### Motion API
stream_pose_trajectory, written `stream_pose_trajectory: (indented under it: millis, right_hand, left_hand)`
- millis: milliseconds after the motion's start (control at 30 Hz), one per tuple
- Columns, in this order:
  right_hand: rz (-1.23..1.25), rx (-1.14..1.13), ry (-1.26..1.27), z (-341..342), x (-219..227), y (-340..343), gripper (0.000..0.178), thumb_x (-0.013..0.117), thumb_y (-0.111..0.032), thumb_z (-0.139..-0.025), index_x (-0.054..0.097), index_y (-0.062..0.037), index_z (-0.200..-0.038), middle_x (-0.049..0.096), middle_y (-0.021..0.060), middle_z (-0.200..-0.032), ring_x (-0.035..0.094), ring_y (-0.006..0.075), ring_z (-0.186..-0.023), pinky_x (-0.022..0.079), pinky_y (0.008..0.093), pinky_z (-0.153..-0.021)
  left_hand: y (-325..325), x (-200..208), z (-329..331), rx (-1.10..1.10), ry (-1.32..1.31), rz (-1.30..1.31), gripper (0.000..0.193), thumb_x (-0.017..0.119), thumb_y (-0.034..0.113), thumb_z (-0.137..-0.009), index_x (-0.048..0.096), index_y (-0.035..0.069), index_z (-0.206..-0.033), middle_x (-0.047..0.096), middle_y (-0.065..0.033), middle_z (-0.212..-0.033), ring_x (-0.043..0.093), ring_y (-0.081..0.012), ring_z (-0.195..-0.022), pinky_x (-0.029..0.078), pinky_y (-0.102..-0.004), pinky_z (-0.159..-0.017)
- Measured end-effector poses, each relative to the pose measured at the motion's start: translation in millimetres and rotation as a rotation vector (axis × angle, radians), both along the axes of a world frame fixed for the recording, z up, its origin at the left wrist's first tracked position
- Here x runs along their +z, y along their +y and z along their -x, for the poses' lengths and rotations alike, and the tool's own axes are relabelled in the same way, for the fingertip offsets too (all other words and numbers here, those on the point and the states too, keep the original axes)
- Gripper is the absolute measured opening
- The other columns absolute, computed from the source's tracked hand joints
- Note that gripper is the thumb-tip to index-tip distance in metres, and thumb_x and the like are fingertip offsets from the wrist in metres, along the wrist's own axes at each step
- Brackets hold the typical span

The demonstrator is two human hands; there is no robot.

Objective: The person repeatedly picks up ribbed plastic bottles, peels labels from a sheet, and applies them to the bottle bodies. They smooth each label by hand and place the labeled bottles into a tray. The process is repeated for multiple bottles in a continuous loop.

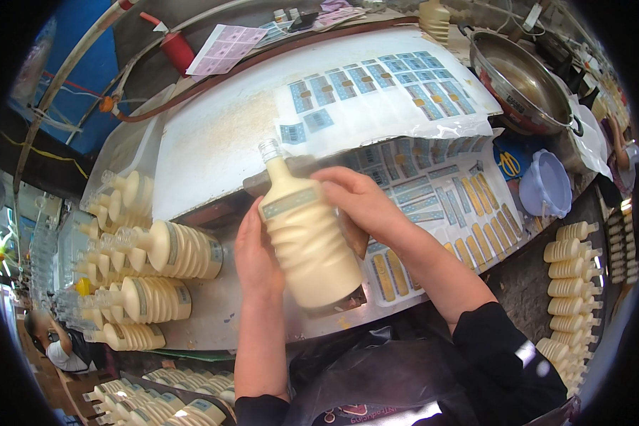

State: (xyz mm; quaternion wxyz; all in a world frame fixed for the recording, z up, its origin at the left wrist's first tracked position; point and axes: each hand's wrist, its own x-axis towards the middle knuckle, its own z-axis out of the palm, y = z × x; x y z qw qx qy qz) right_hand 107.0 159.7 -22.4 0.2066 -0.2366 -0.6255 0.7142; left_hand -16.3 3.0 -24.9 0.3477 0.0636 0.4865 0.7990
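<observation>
A cream-coloured bottle (312, 255) with a clear threaded neck and wavy sides stands tilted in front of me, between my two hands. A grey-blue label band (290, 202) runs across its shoulder. My left hand (254, 252) is curved against the bottle's left side. On the other side, my right hand (358, 202) grips its upper right edge, with fingertips by the end of the band. Next to my right forearm lies a sheet of blue labels and yellow oval labels (491, 236). More blue labels (367, 79) are spread on the white raised board (213, 135) beyond the bottle.
Rows of similar bottles (165, 250) lie stacked at the left; more stacks (574, 287) line the right side. A large metal pan (522, 71) and a pale blue bucket (545, 186) stand at the right. Printed sheets (227, 48) lie at the back. Another person (60, 344) is far left.
</observation>
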Motion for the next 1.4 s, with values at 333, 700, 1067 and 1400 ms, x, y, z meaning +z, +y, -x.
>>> stream_pose_trajectory:
  millis: [333,700,1067,1400]
  right_hand:
    - [-0.005,-0.025,-0.072,10,-8,-3,0.037,0.07,-0.028,-0.096,0.063,-0.0033,-0.123,0.071,0.0105,-0.097,0.066,0.0153,-0.09,0.053,0.0309,-0.08]
    - [0.036,0.028,-0.051,6,11,-5,0.027,0.059,-0.024,-0.106,0.057,-0.0024,-0.123,0.066,0.0023,-0.096,0.056,0.0026,-0.065,0.044,0.0187,-0.055]
    - [0.081,0.01,-0.052,8,12,-9,0.024,0.064,-0.019,-0.103,0.056,-0.0029,-0.119,0.066,0.0009,-0.085,0.055,0.0016,-0.062,0.041,0.018,-0.05]
    - [0.098,0.028,0.013,9,4,-9,0.026,0.065,-0.02,-0.103,0.056,-0.0029,-0.12,0.067,0.0019,-0.097,0.06,0.0045,-0.085,0.049,0.0208,-0.073]
  left_hand:
    - [2,-7,1,0.06,-0.016,0.022,0.03,0.058,0.021,-0.106,0.062,0.003,-0.129,0.07,-0.0105,-0.12,0.068,-0.02,-0.107,0.058,-0.0368,-0.095]
    - [-2,-13,10,-0.003,-0.125,-0.035,0.032,0.055,0.026,-0.107,0.062,0.006,-0.131,0.069,-0.0066,-0.119,0.065,-0.019,-0.109,0.055,-0.0367,-0.095]
    - [5,-9,4,0.013,-0.115,-0.046,0.026,0.065,0.022,-0.103,0.064,0.004,-0.122,0.071,-0.0077,-0.112,0.068,-0.0158,-0.1,0.058,-0.0323,-0.088]
    - [6,-10,3,0.031,-0.094,-0.046,0.025,0.066,0.021,-0.102,0.064,0.004,-0.121,0.071,-0.007,-0.111,0.068,-0.0145,-0.099,0.058,-0.0305,-0.087]
